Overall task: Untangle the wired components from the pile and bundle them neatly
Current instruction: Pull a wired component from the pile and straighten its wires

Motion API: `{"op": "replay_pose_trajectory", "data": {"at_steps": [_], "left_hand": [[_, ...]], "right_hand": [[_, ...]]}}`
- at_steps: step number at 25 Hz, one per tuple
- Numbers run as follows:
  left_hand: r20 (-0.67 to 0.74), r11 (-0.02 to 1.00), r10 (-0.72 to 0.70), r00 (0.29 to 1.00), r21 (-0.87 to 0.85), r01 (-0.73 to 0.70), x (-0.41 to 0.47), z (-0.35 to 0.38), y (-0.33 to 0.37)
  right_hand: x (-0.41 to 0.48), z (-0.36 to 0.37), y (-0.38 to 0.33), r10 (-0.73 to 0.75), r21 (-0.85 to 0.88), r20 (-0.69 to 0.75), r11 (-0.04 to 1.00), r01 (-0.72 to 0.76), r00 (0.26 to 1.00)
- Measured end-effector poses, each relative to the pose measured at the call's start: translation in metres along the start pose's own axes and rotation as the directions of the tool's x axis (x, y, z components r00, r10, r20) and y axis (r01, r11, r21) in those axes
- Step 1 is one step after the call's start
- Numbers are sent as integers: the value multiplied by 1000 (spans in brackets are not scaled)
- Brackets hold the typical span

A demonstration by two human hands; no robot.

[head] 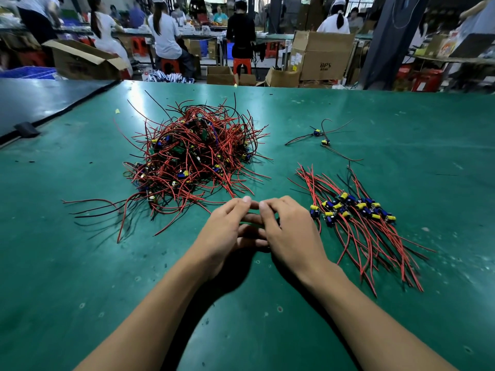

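The pile [195, 156] of wired components lies in the middle of the frame, a little to the left, on the green table [401, 116]. It is made of small boards with yellow and blue parts, each with thin red and black wires, all crossed into one heap. I judge them very light and the wires soft but springy, so a pull on one wire end will likely drag the neighbours along and may strain the joint at the board. It seems safer to take one piece by its small board, lift it slowly and let the wires slide free.

Right of the middle lies the sorted bundle [356, 218], with boards side by side and wires running toward the lower right. I see no tie on it. Two loose components [321, 137] lie apart from it, higher on the right.

Just below the pile the left hand [227, 231] and the right hand [292, 231] meet, with fingers curled and the tips almost touching. Something thin and green shows between them, but I cannot tell whether they pinch it or hold nothing.

Behind the table stand cardboard boxes [321, 57] and people at other benches
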State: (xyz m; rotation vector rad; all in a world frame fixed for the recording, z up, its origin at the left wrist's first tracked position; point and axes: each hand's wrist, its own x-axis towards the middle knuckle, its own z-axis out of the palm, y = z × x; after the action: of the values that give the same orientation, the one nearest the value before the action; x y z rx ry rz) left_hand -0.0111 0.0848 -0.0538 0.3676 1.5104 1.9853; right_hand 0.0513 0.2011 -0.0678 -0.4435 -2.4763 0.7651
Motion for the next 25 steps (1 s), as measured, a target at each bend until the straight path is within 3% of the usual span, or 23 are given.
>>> {"op": "replay_pose_trajectory", "data": {"at_steps": [4, 10, 14, 17, 25], "left_hand": [[-181, 983, 168, 969, 104, -151, 5, -5, -2], [-356, 976, 204, 912, -1, -219, 15, -14, -4], [-357, 979, 162, 920, -55, -194, 20, -19, -3], [-319, 978, 153, 935, -87, -190, 19, -20, -2], [-301, 982, 125, 945, -100, -161, 16, -15, 3]], "right_hand": [[23, 8, -16, 32, -252, -8, 967, -33, 999], [85, 46, -44, 86, -234, 102, 970, -60, 991], [106, 66, -46, 184, -315, 152, 940, -129, 971], [107, 61, -47, 170, -303, 129, 945, -124, 977], [81, -12, -34, 143, -232, 163, 967, -103, 976]]}}
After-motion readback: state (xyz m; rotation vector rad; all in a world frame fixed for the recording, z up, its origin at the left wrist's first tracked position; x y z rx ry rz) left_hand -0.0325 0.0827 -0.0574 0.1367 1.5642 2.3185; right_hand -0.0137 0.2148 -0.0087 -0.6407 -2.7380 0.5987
